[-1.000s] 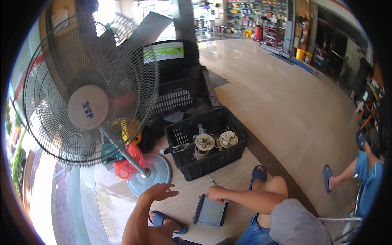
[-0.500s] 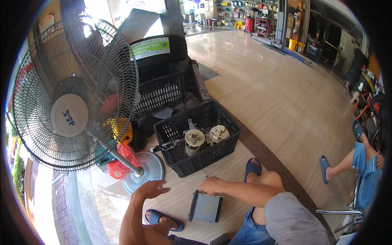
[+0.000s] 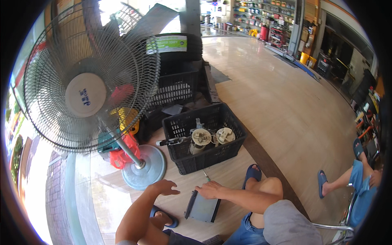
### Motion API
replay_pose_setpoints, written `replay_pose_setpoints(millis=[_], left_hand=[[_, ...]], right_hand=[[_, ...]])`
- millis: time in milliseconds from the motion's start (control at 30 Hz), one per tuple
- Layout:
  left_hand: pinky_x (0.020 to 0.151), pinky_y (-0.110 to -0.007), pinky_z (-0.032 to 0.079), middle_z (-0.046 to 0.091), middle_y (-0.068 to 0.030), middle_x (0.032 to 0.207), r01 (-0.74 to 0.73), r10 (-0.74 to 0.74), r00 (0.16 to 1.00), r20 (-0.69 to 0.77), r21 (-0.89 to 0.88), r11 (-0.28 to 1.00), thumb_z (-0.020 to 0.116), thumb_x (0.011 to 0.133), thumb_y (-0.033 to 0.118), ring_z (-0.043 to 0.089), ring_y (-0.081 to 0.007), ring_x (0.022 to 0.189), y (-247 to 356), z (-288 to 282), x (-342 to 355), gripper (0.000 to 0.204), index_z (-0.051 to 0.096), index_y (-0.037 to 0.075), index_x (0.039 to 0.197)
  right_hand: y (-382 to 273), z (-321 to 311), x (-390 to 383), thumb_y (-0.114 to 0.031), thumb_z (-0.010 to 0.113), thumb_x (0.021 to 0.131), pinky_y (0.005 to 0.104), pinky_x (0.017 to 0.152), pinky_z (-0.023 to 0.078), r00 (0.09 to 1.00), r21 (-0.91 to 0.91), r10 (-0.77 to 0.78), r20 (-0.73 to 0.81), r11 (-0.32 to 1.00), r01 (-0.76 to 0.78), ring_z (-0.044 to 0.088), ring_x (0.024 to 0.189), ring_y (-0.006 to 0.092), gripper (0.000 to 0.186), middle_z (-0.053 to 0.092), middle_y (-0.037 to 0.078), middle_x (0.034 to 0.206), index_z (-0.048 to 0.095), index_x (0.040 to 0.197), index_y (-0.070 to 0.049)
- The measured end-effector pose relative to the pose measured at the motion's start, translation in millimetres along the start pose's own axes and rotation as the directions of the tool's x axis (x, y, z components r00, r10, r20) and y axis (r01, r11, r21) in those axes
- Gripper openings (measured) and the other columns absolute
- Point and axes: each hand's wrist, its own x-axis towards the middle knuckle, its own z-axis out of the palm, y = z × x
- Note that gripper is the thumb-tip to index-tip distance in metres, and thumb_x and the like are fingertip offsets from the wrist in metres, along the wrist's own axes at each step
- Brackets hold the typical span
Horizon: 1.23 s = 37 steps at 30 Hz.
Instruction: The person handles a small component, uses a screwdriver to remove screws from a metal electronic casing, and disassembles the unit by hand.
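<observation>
My right hand [image 3: 209,190] is closed around a screwdriver [image 3: 207,176] with a thin metal shaft and a bit of green handle showing; the shaft points away from me. Below that hand lies a flat grey metal box [image 3: 203,207] with a dark front edge, perhaps an electronic unit, on the floor between my feet. The hand covers its far right corner. My left hand [image 3: 165,187] hovers left of the box with its fingers spread and nothing in them. Just beyond my hands stands a black plastic crate [image 3: 204,162] holding two round, cream-topped parts [image 3: 201,137].
A large standing fan [image 3: 85,96] rises at left on a round base [image 3: 145,171], beside a red plastic bag [image 3: 124,153]. More black crates [image 3: 175,87] stand behind. At right, another person's legs [image 3: 339,183] show by a blue chair [image 3: 362,208]. Stocked shelves [image 3: 261,18] line the back.
The whole view has shifted, so the fan and crate sit higher and farther right. My left hand has come a little nearer the box. More of the screwdriver's green handle shows.
</observation>
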Motion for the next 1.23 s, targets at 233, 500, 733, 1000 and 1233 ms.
replay_pose_setpoints(millis=[233, 500, 733, 1000, 1233], left_hand=[[0.107, -0.046, 0.049, 0.067, -0.0188, 0.135, -0.045, 0.043, 0.997, -0.063, -0.035, 0.998, 0.057, 0.095, 0.068, 0.063, -0.0402, 0.125, 21, 8, 0, 0.077, 0.058, 0.011, 0.147], [0.094, -0.050, 0.055, 0.074, -0.0162, 0.116, -0.023, 0.024, 0.991, -0.133, 0.010, 1.000, 0.069, 0.092, 0.056, 0.069, -0.0391, 0.111, 50, 7, 14, 0.056, 0.071, 0.010, 0.124], [0.081, -0.049, 0.058, 0.077, -0.0143, 0.096, 0.035, -0.035, 0.997, -0.065, 0.004, 0.999, 0.074, 0.086, 0.048, 0.074, -0.0346, 0.094, 44, 25, 26, 0.042, 0.080, 0.008, 0.096], [0.082, -0.049, 0.059, 0.078, -0.0140, 0.101, 0.117, -0.119, 0.986, -0.116, -0.023, 0.993, 0.077, 0.083, 0.037, 0.074, -0.0327, 0.099, 20, 49, 56, 0.030, 0.082, 0.012, 0.099], [0.098, -0.048, 0.055, 0.074, -0.0173, 0.120, 0.056, -0.157, 0.944, -0.289, -0.329, 0.943, 0.072, 0.087, 0.022, 0.070, -0.0343, 0.117, 64, 102, 124, 0.034, 0.076, 0.010, 0.118]], right_hand=[[12, 16, 7, -0.012, 0.059, 0.089, 0.0500, 0.083, 0.059, 0.991, -0.116, -0.132, 0.007, 0.984, 0.132, 0.071, 0.101, 0.0380, 0.029, 0.071, 0.018, 0.102, 0.062, 0.116, -0.004], [3, 24, 12, -0.024, 0.059, 0.096, 0.0527, 0.081, 0.058, 1.000, -0.093, 0.007, -0.015, 0.996, -0.008, 0.072, 0.095, 0.0387, 0.023, 0.072, 0.018, 0.100, 0.062, 0.109, -0.005], [-3, 15, 16, -0.028, 0.053, 0.101, 0.0541, 0.081, 0.056, 0.997, -0.108, 0.077, 0.011, 0.991, -0.076, 0.071, 0.094, 0.0409, 0.029, 0.071, 0.024, 0.098, 0.063, 0.115, -0.004], [-1, 30, 19, -0.022, 0.058, 0.097, 0.0524, 0.087, 0.055, 0.996, 0.045, 0.036, -0.076, 0.998, -0.032, 0.068, 0.102, 0.0421, 0.027, 0.068, 0.020, 0.113, 0.066, 0.113, -0.003], [1, 40, 15, -0.028, 0.058, 0.099, 0.0558, 0.084, 0.056, 0.960, 0.129, -0.099, -0.264, 0.982, 0.136, 0.069, 0.097, 0.0468, 0.030, 0.070, 0.022, 0.109, 0.062, 0.117, -0.005]])
